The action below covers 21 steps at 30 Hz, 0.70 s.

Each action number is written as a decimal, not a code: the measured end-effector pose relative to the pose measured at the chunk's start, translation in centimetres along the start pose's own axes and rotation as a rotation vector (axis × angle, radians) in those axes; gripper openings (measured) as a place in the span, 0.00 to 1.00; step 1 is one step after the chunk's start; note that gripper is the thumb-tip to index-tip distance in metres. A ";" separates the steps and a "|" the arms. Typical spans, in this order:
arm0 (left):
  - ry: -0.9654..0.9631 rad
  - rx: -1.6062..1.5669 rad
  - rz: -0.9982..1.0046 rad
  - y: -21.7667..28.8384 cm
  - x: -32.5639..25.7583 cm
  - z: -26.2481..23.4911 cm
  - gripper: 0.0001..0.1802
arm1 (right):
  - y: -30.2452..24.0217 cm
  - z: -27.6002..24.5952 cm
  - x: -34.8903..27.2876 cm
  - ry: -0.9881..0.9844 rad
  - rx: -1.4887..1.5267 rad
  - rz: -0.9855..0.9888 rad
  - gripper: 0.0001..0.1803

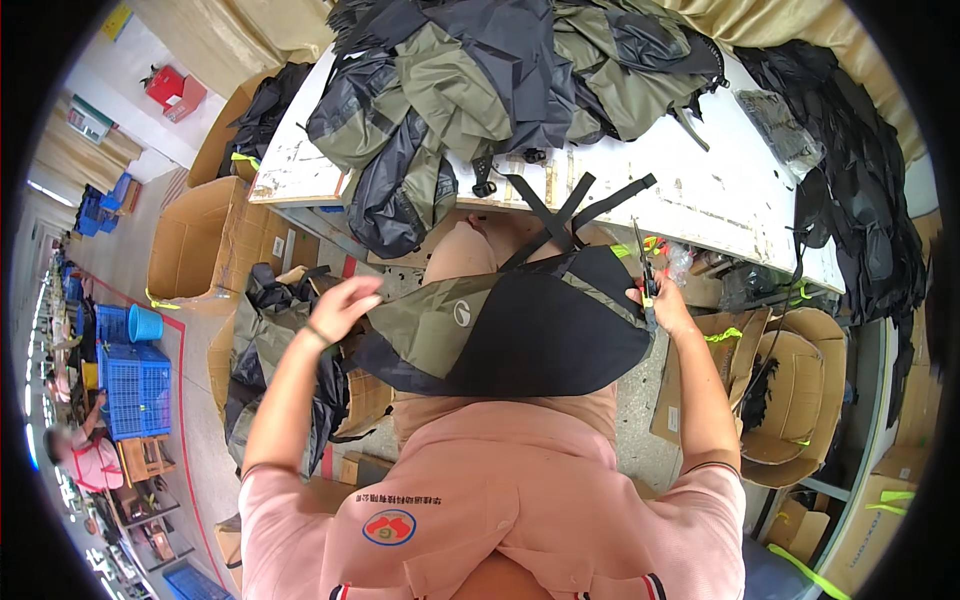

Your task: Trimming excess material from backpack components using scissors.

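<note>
Across my lap lies a black and olive backpack (560, 330), its panel flat, with a small pale emblem on the olive part. Black webbing straps (560, 225) stick out from its far edge and cross each other. My right hand (668, 304) is closed on a pair of scissors (648, 275) at the bag's right end, with the blades pointing away from me. Just off the bag's left end, my left hand (345, 306) is raised with its fingers loosely stretched, slightly blurred, and nothing shows in it.
A white table (740, 190) ahead bears a heap of olive and dark bags (480, 80). Dark pieces (850, 150) hang over its right side. Cardboard boxes stand at left (205, 240) and right (795, 400). More bags (275, 350) lie beside my left arm. A person (90, 455) sits far left.
</note>
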State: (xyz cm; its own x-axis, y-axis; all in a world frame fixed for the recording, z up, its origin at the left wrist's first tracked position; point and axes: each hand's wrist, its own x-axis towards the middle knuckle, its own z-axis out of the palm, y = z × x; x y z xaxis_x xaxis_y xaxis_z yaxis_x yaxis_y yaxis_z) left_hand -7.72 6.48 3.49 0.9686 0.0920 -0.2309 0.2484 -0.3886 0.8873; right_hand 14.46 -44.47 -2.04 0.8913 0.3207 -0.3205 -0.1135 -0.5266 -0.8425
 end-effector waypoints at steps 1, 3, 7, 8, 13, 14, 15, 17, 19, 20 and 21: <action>0.037 -0.035 0.060 0.1 1.8 2.4 0.24 | -0.7 0.1 0.0 -0.087 0.143 0.102 0.16; -0.034 0.172 0.101 1.3 5.3 6.3 0.31 | -0.2 0.6 -0.5 -0.076 0.146 0.072 0.16; 0.015 0.369 0.304 1.6 7.5 9.0 0.12 | -3.6 -1.0 -2.2 0.016 0.168 -0.051 0.14; 0.112 0.317 0.423 2.9 7.1 8.4 0.10 | -6.1 -2.3 -3.1 0.062 0.192 -0.080 0.13; 0.493 0.126 0.745 17.1 2.1 0.1 0.07 | -16.9 -10.2 -9.6 0.429 0.301 -0.454 0.15; 0.491 0.259 0.864 19.3 0.4 -1.5 0.07 | -17.9 -11.2 -10.9 0.422 0.291 -0.533 0.16; 0.444 0.255 0.953 20.3 -0.9 -2.8 0.05 | -17.2 -12.1 -11.5 0.284 0.372 -0.784 0.17; 0.208 0.293 0.908 20.9 -3.6 -4.6 0.04 | -18.1 -12.9 -14.0 -0.044 0.388 -0.676 0.19; -0.037 0.378 0.714 20.0 -5.4 -4.9 0.04 | -18.4 -11.5 -15.4 -0.335 0.430 -0.342 0.19; -0.165 0.450 0.589 18.8 -6.2 -4.8 0.04 | -18.9 -10.5 -15.7 -0.425 0.023 -0.457 0.16; -0.282 0.501 0.472 16.8 -6.5 -4.3 0.04 | -18.0 -9.4 -15.5 -0.629 0.292 0.092 0.14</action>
State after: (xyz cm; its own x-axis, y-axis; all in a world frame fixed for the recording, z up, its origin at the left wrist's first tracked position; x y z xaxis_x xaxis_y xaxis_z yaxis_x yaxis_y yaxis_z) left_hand -9.82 3.32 21.64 0.9158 -0.4009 -0.0240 -0.2922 -0.7060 0.6451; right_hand 6.81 -47.32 22.13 0.4592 0.7261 -0.5118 -0.3685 -0.3685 -0.8535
